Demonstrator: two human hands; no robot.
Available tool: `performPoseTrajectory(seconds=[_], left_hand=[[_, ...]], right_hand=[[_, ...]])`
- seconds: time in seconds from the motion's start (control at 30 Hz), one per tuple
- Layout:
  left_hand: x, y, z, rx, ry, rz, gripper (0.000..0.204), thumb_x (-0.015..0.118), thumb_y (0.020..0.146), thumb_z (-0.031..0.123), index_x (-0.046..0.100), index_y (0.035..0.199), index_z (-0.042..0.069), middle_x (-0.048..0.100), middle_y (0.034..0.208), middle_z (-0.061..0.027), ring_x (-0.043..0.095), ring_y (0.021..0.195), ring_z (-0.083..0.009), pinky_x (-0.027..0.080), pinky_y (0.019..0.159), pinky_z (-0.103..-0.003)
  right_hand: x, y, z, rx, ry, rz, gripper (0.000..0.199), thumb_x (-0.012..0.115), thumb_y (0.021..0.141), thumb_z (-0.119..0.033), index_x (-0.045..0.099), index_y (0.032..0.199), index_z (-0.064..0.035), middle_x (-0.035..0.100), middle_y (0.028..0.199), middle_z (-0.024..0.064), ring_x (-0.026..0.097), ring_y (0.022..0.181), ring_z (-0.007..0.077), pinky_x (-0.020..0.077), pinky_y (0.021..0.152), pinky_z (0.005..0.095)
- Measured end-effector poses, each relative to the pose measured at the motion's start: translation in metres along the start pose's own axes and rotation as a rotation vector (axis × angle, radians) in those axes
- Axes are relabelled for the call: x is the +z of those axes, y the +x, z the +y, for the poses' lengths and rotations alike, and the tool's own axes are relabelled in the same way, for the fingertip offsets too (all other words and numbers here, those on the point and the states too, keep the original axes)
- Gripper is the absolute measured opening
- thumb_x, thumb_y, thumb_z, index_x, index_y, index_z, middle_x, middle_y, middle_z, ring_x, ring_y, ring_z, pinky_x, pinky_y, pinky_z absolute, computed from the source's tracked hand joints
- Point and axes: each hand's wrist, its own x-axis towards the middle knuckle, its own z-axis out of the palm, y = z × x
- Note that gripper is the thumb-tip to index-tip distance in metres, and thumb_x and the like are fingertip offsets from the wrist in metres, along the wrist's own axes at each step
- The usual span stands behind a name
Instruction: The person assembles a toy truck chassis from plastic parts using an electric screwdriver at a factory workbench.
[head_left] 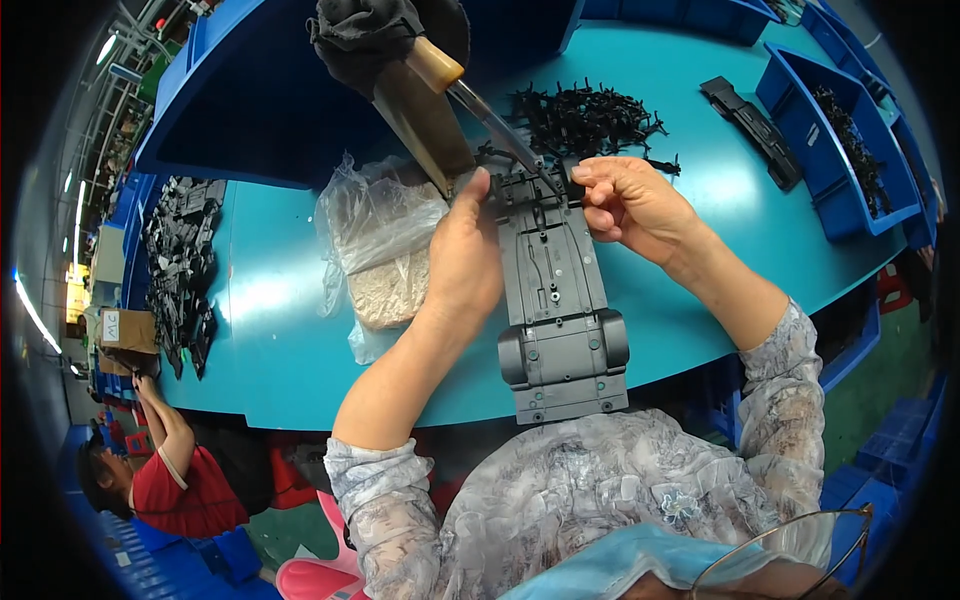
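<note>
Head view: our left hand (pixel 467 255) and right hand (pixel 640 208) at the chassis (pixel 550 275) on the desk (pixel 270 300)
Left lies against the chassis's left edge, right fingers (pixel 607 172) curl at its far right corner; we cannot tell what either grips.

so a long dark-grey plastic chassis (pixel 552 265) is held over the flat turquoise tabletop's (pixel 275 335) near edge, a crumpled clear plastic bag (pixel 378 215) is set to its left. Behind it, small black plastic parts (pixel 585 118) are piled, jagged black plastic pieces (pixel 182 262) are heaped far left, and an open blue plastic box (pixel 808 155) is kinda parked off right
</note>
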Motion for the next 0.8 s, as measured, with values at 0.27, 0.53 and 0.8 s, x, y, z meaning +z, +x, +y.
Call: performPoseTrajectory(seconds=[0.27,0.53,0.8], left_hand=[[0.0038,-0.0026,0.0033,-0.011,-0.032,-0.014,0.032,0.037,0.087,0.027,0.047,0.100,0.000,0.053,0.099,-0.0094,0.050,0.092,-0.0176,0.037,0.084,-0.031],[0.0057,-0.0057,0.0055,-0.020,-0.008,-0.024,0.031,0.037,0.087,0.027,0.047,0.099,0.000,0.053,0.098,-0.0094,0.050,0.092,-0.0179,0.038,0.084,-0.031],[0.0025,-0.0022,0.0034,-0.019,-0.071,-0.021,0.030,0.039,0.086,0.026,0.047,0.099,0.000,0.053,0.098,-0.0092,0.050,0.091,-0.0174,0.037,0.084,-0.031]], right_hand=[[0.0032,-0.0024,-0.0021,-0.006,0.036,-0.011,0.019,0.059,0.073,-0.011,0.047,0.059,-0.0076,0.047,0.052,-0.0010,0.046,0.042,0.0095,0.0288,0.034,0.0195],[0.0043,-0.0032,-0.0008,-0.013,0.035,-0.031,0.022,0.058,0.074,-0.011,0.045,0.057,-0.0081,0.043,0.052,-0.0013,0.044,0.043,0.0089,0.0291,0.036,0.0198],[0.0057,-0.0042,-0.0013,-0.005,0.030,-0.014,0.023,0.058,0.074,-0.011,0.043,0.057,-0.0090,0.042,0.052,-0.0018,0.044,0.044,0.0087,0.0291,0.036,0.0199]])
